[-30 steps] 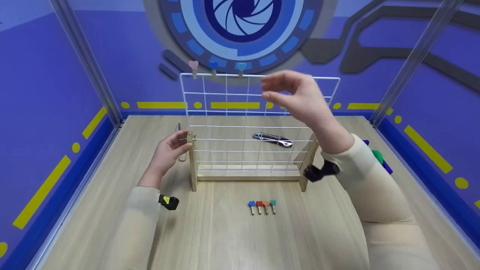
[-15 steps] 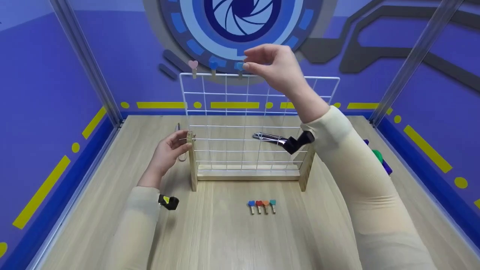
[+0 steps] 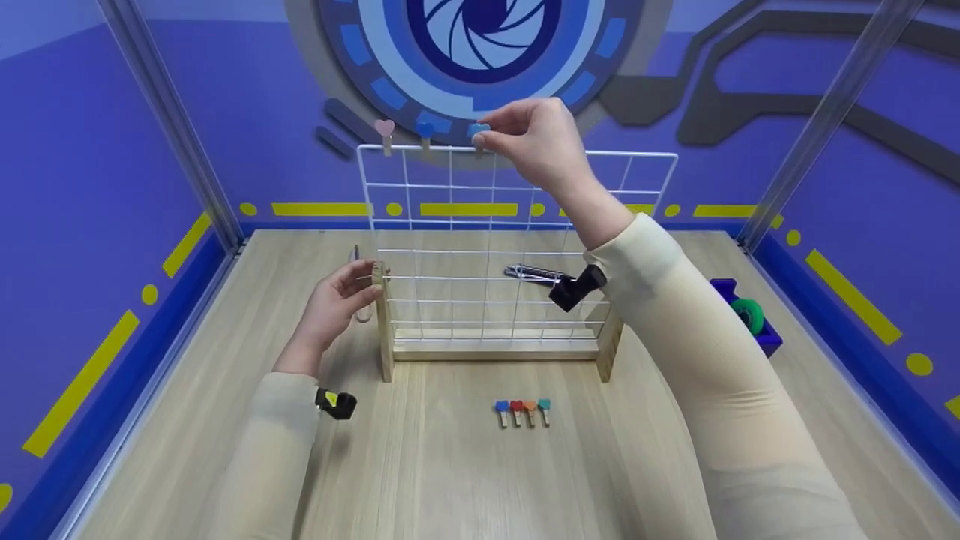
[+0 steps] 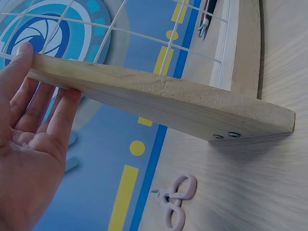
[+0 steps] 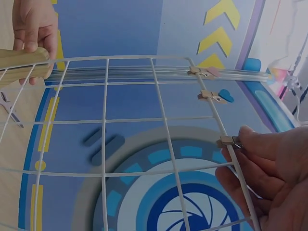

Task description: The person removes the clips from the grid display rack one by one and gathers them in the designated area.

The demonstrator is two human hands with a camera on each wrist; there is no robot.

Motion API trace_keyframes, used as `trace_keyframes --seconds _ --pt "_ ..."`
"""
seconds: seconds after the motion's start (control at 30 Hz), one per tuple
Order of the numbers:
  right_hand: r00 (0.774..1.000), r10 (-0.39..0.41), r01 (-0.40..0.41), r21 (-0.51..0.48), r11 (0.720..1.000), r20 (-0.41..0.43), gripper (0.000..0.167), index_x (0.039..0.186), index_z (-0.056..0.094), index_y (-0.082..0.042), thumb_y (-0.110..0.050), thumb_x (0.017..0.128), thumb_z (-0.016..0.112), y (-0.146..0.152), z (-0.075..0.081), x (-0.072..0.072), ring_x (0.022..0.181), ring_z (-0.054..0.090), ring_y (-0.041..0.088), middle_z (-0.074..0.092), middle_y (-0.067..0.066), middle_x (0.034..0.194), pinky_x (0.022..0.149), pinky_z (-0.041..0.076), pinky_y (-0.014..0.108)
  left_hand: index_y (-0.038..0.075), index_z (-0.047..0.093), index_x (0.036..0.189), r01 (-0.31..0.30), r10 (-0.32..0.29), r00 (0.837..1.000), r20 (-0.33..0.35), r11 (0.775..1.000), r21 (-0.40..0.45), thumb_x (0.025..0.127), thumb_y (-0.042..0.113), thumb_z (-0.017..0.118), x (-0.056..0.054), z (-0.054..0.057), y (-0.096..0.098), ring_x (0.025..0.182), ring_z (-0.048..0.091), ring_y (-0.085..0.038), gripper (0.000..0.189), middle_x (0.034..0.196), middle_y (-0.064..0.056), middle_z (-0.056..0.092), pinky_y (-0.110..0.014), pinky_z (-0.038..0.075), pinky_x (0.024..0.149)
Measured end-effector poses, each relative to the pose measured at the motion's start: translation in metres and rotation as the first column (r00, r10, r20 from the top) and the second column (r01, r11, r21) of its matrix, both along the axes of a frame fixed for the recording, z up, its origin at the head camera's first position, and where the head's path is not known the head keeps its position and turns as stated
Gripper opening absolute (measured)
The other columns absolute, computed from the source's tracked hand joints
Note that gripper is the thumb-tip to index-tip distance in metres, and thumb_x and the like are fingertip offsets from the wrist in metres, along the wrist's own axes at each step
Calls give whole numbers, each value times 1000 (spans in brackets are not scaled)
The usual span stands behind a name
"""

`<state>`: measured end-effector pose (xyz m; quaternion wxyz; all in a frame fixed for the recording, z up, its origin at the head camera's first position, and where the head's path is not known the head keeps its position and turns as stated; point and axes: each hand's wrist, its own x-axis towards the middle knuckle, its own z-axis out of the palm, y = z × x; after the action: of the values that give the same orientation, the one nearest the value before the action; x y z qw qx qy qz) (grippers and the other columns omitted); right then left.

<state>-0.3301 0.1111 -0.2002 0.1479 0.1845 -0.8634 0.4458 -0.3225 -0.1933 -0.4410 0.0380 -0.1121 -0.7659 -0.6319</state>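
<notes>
A white wire grid (image 3: 634, 154) stands upright in a wooden base. My left hand (image 3: 334, 300) grips the top of its left wooden post (image 4: 159, 96), thumb on one side and fingers on the other. At the top wire, my right hand (image 3: 544, 142) pinches a light blue heart clothespin (image 3: 480, 129) between thumb and fingers; in the right wrist view the wooden peg (image 5: 230, 141) sits across the wire. To its left along the same wire are a pink heart clothespin (image 3: 385, 129) and a blue one (image 3: 426, 129).
Before the rack lie several heart clothespins (image 3: 517, 406) in a row: blue, red, orange and teal. Behind the grid is a utility knife (image 3: 529, 273). Scissors (image 4: 180, 197) lie beyond the left post. A purple holder (image 3: 769, 343) with a green roll is at the right.
My right hand has moved up and left to the light blue clothespin, its fingers now closing on it. My left hand has stayed on the post.
</notes>
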Motion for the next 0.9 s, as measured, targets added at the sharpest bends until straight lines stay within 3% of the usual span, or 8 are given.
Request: trace_keyframes --seconds 0.27,0.63,0.9 --pt "998 -2 0 -25 1000 -59 17 106 80 -6 -18 94 76 0 -4 0 81 66 10 79 12 105 72 53 18 2 51 148 -2 2 1000 11 1000 3 98 9 69 -1 1 1 129 57 -20 53 146 -19 57 -15 53 99" --pt "997 6 -16 -137 990 -75 12 95 81 -5 -16 91 80 4 -1 -2 72 64 8 78 2 87 64 48 21 1 51 148 -11 11 1000 2 1000 -7 98 12 70 0 2 1 126 58 -14 54 146 -19 57 -14 53 99" --pt "991 75 -92 -164 982 -107 12 97 80 -5 -16 91 80 11 -2 2 72 64 7 77 -4 84 65 51 20 1 51 147 -12 12 1000 7 1000 -7 98 13 70 0 2 1 126 59 -14 54 145 -19 58 -14 53 100"
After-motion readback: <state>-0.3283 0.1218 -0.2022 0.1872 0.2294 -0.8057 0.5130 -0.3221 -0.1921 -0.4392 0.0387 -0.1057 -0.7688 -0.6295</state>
